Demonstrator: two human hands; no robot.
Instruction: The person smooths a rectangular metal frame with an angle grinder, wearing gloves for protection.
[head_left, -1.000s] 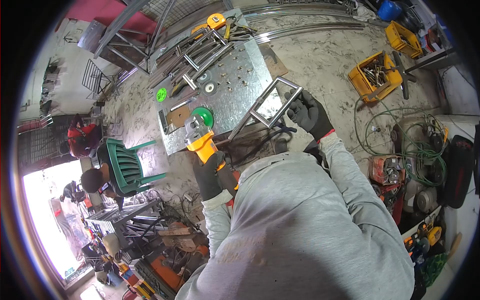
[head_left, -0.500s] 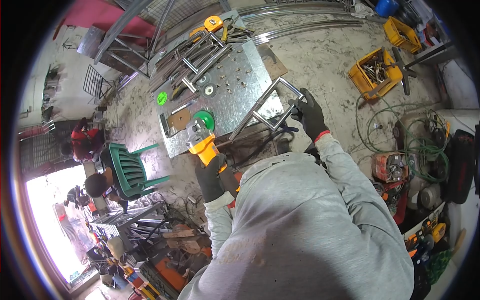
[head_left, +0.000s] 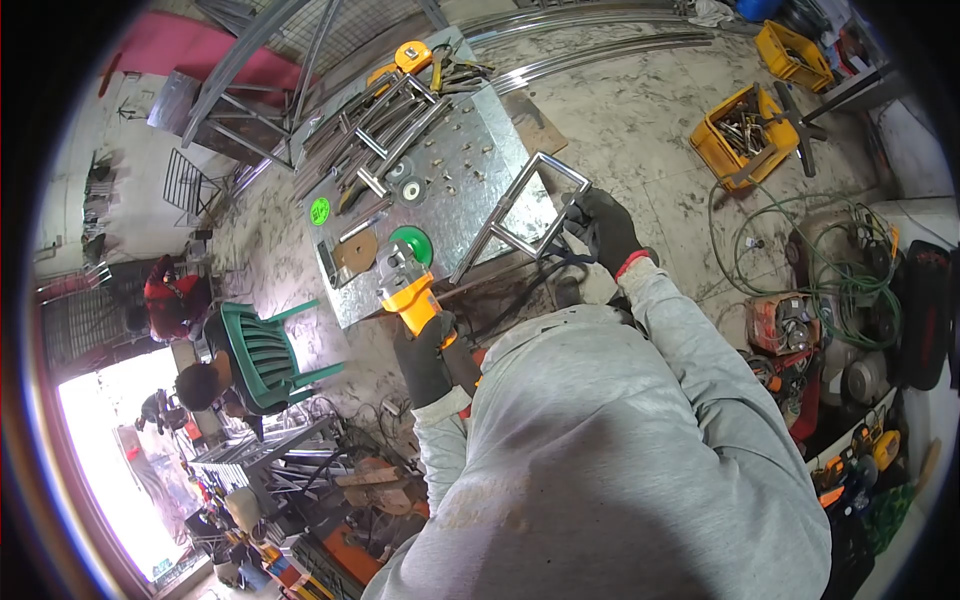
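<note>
My left hand (head_left: pixel 436 358), in a dark glove, is wrapped round the body of a yellow power tool (head_left: pixel 410 297). The tool's green disc (head_left: pixel 411 246) lies over the near edge of the metal-topped table (head_left: pixel 470 215). In a dark glove too, my right hand (head_left: pixel 603 230) grips one corner of a shiny metal tube frame (head_left: pixel 530 205). The frame is tilted, with its long bars reaching over the table's right part. Loose metal tubes (head_left: pixel 385 135), a round pad (head_left: pixel 411 189) and a brown disc (head_left: pixel 357 252) lie on the table.
Two yellow crates (head_left: pixel 712 150) (head_left: pixel 790 68) stand at the upper right, near a coiled green hose (head_left: pixel 850 290). A person sits on a green chair (head_left: pixel 262 350) at left; another person in red (head_left: pixel 172 298) is behind. Metal scraps (head_left: pixel 300 455) lie lower left.
My right hand and the metal frame have shifted slightly left, and the hand has turned a little lower. My left hand still holds the tool. The whole view has shifted slightly.
</note>
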